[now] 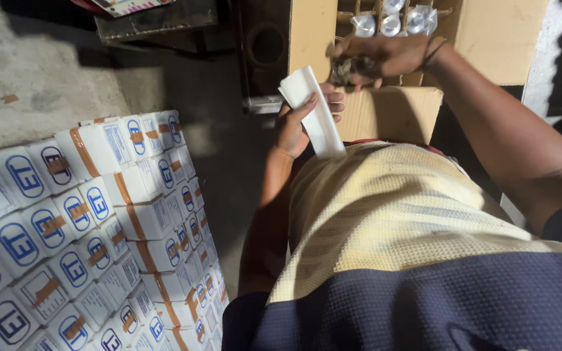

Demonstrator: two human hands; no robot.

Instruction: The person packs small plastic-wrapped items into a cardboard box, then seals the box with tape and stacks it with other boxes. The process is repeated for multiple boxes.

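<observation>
**Flat white carton held over the lap**

The left hand (304, 117) is clamped on a flattened white carton (313, 110), long axis slanting down-right. The right hand (378, 58) seems curled round something dark above the brown cardboard box (489, 32) of foil-wrapped parts (391, 23)

Matt cardboard carton (489, 32), seemingly shiny plastic-wrapped parts (391, 23), rough concrete floor (47, 71).
</observation>
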